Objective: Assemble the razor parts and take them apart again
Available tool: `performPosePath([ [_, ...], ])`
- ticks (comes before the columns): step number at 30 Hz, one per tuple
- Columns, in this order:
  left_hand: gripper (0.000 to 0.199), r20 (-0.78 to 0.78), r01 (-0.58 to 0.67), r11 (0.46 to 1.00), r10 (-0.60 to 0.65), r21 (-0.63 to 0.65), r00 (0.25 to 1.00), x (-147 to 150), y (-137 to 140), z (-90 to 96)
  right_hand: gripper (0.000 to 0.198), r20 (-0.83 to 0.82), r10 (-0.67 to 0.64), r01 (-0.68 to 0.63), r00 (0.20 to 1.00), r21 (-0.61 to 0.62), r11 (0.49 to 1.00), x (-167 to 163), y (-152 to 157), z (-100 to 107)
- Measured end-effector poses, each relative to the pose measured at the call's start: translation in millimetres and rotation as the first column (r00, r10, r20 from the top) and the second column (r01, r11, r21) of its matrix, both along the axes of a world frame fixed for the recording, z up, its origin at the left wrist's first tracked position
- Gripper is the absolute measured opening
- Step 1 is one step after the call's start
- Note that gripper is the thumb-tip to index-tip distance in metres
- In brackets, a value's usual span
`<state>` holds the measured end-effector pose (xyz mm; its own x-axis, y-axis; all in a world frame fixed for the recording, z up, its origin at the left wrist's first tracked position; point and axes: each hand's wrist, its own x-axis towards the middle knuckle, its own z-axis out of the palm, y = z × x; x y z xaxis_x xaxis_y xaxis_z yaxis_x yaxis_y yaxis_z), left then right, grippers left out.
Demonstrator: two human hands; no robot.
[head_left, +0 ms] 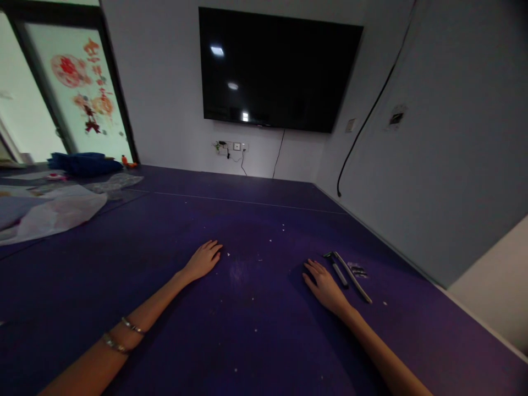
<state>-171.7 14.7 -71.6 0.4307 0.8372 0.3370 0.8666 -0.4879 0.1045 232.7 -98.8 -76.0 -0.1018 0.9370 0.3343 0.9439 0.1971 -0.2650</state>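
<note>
My left hand (202,260) lies flat on the purple tabletop (247,286), its fingers stretched out and nothing in it. Two bracelets (124,335) circle the left forearm. To the right, my right hand (324,283) also rests palm down with fingers apart, holding nothing. Just beyond its outer side lies a slim tool with a grey handle and a greenish head (339,272); it looks like a razor or cutter, but I cannot tell which. Beside that is a curved pale strip (353,279). A small clear packet with dark pieces (357,269) sits further right.
Small white scraps (283,227) dot the table. At the far left are a translucent plastic sheet (66,212), a dark blue cloth bundle (84,163) and a small orange item (127,161). A television (280,71) hangs on the wall; a black cable (371,110) dangles at right.
</note>
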Motion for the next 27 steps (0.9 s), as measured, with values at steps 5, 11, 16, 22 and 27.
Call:
performPosePath([
  [5,0.046,0.013,0.007,1.0,-0.007,0.002,1.0,0.0,-0.1,0.7,0.047,-0.079,0.041,-0.041,0.996,0.009,0.999,4.5,2.2,4.9],
  [11,0.046,0.031,0.009,1.0,-0.009,0.002,0.999,-0.7,1.4,0.3,0.034,-0.171,-0.024,0.034,0.985,0.057,0.998,30.2,-0.5,36.9],
  [16,0.046,0.041,0.004,1.0,-0.004,0.001,0.999,0.0,2.5,0.3,0.032,-0.136,-0.322,0.327,0.937,0.02,0.945,64.7,-6.1,53.9],
  [22,0.046,0.01,-0.003,1.0,0.003,-0.001,1.0,0.0,3.6,0.4,0.028,-0.085,-0.406,0.4,0.91,-0.08,0.913,80.1,-9.9,48.5],
  [27,0.047,-0.002,-0.002,1.0,0.002,-0.001,1.0,-0.3,3.8,0.5,0.025,-0.075,-0.416,0.403,0.906,-0.142,0.904,73.9,-8.7,42.3],
])
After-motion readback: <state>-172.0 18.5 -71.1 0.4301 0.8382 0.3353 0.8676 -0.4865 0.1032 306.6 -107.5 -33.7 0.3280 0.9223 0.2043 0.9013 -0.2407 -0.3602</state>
